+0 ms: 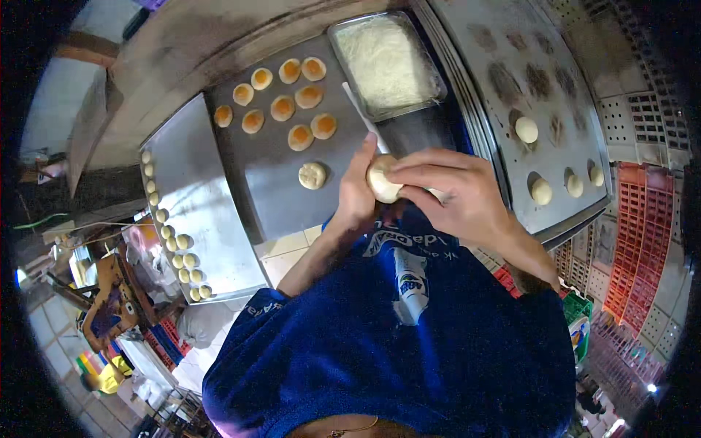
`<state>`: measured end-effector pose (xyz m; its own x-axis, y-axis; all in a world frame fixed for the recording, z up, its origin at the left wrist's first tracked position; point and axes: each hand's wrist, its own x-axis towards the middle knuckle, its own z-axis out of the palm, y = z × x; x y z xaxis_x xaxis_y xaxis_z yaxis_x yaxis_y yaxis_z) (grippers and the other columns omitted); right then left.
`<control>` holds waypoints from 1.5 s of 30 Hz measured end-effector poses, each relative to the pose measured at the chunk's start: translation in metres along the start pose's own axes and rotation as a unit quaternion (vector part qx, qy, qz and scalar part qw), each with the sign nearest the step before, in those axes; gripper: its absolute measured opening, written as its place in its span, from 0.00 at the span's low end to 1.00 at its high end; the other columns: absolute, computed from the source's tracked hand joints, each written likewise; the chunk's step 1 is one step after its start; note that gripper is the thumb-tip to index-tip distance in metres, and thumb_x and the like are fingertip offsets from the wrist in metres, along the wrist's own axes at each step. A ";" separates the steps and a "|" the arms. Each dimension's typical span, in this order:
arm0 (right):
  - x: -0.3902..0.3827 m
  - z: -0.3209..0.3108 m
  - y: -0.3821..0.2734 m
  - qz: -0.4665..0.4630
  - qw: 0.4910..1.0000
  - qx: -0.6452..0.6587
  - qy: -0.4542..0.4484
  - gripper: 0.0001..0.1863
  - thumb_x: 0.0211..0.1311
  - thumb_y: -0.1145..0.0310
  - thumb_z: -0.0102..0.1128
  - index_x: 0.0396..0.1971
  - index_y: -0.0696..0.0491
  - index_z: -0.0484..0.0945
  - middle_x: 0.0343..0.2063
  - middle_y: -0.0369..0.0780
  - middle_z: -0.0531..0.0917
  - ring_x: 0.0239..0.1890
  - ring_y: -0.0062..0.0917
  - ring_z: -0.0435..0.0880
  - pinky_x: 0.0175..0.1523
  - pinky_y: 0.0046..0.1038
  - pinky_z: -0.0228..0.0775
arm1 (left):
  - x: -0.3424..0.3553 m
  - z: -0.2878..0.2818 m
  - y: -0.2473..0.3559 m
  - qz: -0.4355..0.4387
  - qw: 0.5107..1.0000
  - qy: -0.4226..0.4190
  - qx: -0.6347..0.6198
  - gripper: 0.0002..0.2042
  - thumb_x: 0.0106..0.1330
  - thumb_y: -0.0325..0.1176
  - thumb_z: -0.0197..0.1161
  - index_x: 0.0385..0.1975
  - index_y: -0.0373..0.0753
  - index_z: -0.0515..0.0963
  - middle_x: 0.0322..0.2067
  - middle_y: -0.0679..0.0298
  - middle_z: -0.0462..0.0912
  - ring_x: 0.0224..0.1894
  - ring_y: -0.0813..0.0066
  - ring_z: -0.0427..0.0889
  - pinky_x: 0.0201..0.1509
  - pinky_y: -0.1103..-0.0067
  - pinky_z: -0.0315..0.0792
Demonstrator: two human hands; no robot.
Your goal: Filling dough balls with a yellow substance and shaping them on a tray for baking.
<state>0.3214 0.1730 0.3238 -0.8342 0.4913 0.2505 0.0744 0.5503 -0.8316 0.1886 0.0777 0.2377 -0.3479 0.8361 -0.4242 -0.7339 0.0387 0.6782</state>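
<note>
In front of my chest, my left hand (pixel 357 191) cradles a pale dough ball (pixel 380 182) from its left side, thumb pointing up. The fingers and thumb of my right hand (pixel 461 196) pinch the same ball from the right. Whether any filling sits inside it cannot be seen. A folded-looking dough piece (pixel 312 175) lies on the grey work surface (pixel 281 201) just left of my hands. Beyond it are several flat dough rounds (pixel 283 108), each topped with an orange filling. A thin white stick (pixel 363 113) slants away behind my left thumb.
A tray of pale, flour-like powder (pixel 391 62) stands at the back. At the left, a metal tray (pixel 212 233) carries small dough balls (pixel 182 241) along its edge. A stained baking tray (pixel 504 95) at the right bears larger dough balls (pixel 541 191). Red crates (pixel 639 241) stand far right.
</note>
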 end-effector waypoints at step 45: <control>0.031 -0.164 0.251 0.160 0.951 -0.217 0.150 0.25 0.43 0.70 0.72 0.46 0.57 0.82 0.34 0.46 0.87 0.30 0.37 0.84 0.39 0.34 0.76 | 0.094 0.024 -0.038 0.042 0.966 -0.026 0.253 0.29 0.73 0.42 0.54 0.71 0.42 0.54 0.42 0.51 0.81 0.28 0.71 0.79 0.27 0.83 0.71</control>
<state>0.4036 0.4369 0.2040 -0.5424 0.8153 0.2025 0.5714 0.5347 -0.6226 0.1975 0.1676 0.1867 -0.3543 0.8739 -0.3328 -0.3201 0.2210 0.9213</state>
